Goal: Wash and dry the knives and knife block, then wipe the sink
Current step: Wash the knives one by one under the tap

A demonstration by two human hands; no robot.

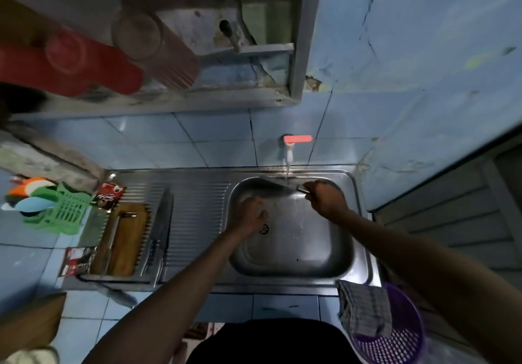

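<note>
While water runs, right hand (324, 197) grips knife (271, 187).

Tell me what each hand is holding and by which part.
The right hand grips a knife by its handle, blade under the running tap. The left hand touches the blade near its tip; a grip cannot be told.
</note>
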